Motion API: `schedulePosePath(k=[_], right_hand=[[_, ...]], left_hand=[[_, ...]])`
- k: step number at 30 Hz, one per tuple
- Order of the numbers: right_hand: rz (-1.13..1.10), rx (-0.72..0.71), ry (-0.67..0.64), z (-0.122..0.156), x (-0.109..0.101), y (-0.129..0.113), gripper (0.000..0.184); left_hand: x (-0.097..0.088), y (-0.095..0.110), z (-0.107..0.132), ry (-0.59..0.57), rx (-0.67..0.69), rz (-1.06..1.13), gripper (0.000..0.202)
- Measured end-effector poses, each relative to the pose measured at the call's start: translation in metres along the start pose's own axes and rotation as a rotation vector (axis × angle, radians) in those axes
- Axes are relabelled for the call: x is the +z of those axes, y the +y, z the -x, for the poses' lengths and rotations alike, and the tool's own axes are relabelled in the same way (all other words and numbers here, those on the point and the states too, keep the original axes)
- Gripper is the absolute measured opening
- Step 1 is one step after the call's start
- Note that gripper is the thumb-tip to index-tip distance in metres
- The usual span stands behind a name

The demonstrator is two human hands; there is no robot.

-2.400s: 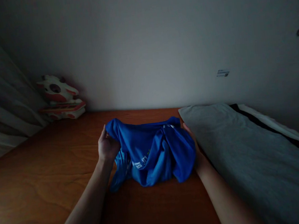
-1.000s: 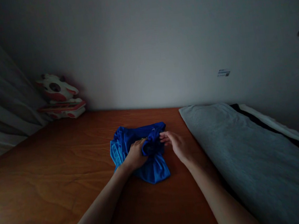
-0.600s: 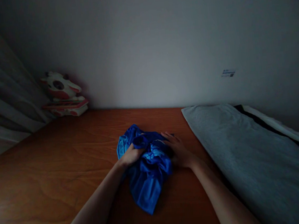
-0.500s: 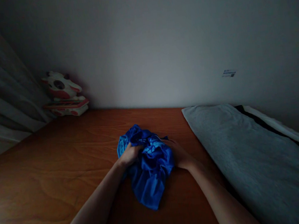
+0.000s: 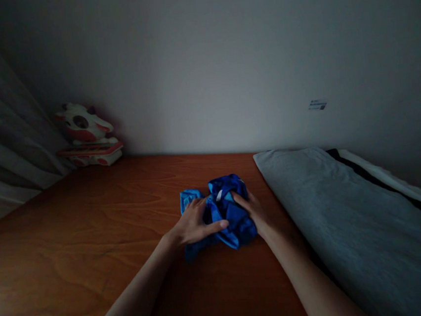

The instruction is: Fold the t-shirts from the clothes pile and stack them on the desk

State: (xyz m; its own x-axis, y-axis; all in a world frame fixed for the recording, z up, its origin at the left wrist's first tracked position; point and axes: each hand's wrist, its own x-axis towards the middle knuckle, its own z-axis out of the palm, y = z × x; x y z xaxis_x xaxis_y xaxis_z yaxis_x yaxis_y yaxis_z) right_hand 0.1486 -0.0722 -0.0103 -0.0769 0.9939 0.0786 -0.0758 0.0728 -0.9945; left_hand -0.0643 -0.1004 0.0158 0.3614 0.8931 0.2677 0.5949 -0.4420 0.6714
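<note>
A crumpled, shiny blue cloth [image 5: 235,220] lies bunched on the wooden tabletop [image 5: 101,228], with lighter blue parts and a small white patch; whether it is a garment I cannot make out. On its left side, my left hand [image 5: 194,224] grips the folds, fingers over the far part and thumb stretched across the front. From the right, my right hand [image 5: 251,207] is wrapped round the bundle with its thumb on top; its other fingers are mostly hidden behind the cloth.
A grey cloth [image 5: 334,205] with black and white layers beside it covers the right side. At the back left stands a cow-shaped toy [image 5: 87,132] with a red-and-white base, near a pale curtain [image 5: 2,123]. The wall [image 5: 187,71] rises behind the table.
The blue cloth has been gathered into a smaller bundle, its front flap no longer hanging towards me. My left hand has moved slightly right with its thumb now spread; my right thumb now shows on top.
</note>
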Motion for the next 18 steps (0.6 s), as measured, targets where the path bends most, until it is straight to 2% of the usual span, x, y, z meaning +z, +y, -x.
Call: schedulePosePath(k=[2, 3, 6, 8, 11, 14, 18], right_hand=[[0.065, -0.030, -0.079, 0.005, 0.009, 0.001, 0.051], [0.122, -0.081, -0.083, 0.007, 0.013, 0.002, 0.050], [0.316, -0.278, -0.019, 0.012, 0.022, 0.004, 0.054], [0.392, -0.339, -0.005, 0.013, 0.024, 0.003, 0.063], [0.351, -0.283, -0.045, 0.013, 0.020, -0.001, 0.068], [0.220, -0.144, -0.085, 0.012, 0.015, -0.008, 0.054], [-0.025, -0.005, -0.011, 0.010, 0.009, -0.019, 0.051]], left_hand=[[0.009, 0.005, 0.001, 0.003, 0.013, -0.027, 0.071], [0.012, 0.005, 0.001, 0.017, 0.003, -0.018, 0.071], [0.015, -0.002, -0.002, 0.038, -0.017, 0.144, 0.054], [0.013, -0.009, -0.005, 0.106, -0.052, 0.322, 0.047], [0.008, -0.016, -0.008, 0.193, -0.157, 0.589, 0.045], [0.005, -0.018, -0.010, 0.191, -0.287, 0.848, 0.048], [-0.001, -0.015, -0.014, 0.249, -0.368, 1.123, 0.036]])
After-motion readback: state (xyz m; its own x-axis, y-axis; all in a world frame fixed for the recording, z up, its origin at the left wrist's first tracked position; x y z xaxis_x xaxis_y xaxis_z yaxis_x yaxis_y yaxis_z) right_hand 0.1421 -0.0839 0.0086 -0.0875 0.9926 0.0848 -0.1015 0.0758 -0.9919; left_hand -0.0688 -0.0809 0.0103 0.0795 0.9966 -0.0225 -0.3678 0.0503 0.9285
